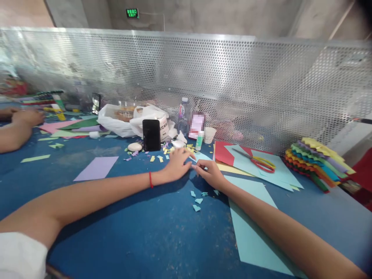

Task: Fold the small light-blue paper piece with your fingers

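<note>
While the left hand (pixel 176 166) and right hand (pixel 209 174) curl inward, fingertips touching above the blue worktable (pixel 116 232), whether they pinch anything cannot be told; 5 teal paper scraps (pixel 197 200) lie just below them, near a sheet of teal card (pixel 250 232).

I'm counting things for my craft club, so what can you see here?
scissors: 1, red and yellow, on paper
phone: 1, black, by the bag
plastic bag: 1, white, at the back
water bottle: 1, clear, at the back
folded paper stack: 1, many colours, far right
small sheet: 1, purple, left of the hands
big sheet: 1, light blue, under right arm
paper scraps: many, light blue, below the hands
exit sign: 1, green, up high
other person's hands: 2, at far left
string: 1, red, on left wrist
left hand: 1, by right hand
right hand: 1, by left hand
</note>
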`<action>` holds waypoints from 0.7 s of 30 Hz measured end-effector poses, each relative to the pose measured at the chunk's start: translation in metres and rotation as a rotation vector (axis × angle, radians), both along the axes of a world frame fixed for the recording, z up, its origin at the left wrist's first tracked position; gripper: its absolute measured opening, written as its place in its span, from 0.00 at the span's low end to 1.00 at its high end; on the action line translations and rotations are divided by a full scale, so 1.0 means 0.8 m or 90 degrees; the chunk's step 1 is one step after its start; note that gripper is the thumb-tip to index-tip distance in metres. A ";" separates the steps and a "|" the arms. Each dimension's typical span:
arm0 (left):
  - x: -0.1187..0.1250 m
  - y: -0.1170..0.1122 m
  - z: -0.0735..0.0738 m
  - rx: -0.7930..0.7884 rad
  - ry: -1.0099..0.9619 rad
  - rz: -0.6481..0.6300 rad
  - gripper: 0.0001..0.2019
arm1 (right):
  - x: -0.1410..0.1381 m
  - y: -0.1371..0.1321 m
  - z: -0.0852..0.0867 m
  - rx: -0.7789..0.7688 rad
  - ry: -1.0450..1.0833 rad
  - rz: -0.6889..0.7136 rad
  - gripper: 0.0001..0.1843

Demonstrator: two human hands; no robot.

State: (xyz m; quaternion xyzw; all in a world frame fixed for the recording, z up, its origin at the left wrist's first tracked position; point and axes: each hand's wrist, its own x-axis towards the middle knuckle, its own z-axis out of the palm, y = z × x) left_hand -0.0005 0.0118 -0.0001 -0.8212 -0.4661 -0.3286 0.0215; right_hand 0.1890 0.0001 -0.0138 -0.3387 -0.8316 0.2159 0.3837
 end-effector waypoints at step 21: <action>0.011 -0.031 0.000 -0.040 -0.042 -0.095 0.08 | 0.003 -0.001 0.001 -0.027 -0.016 -0.045 0.21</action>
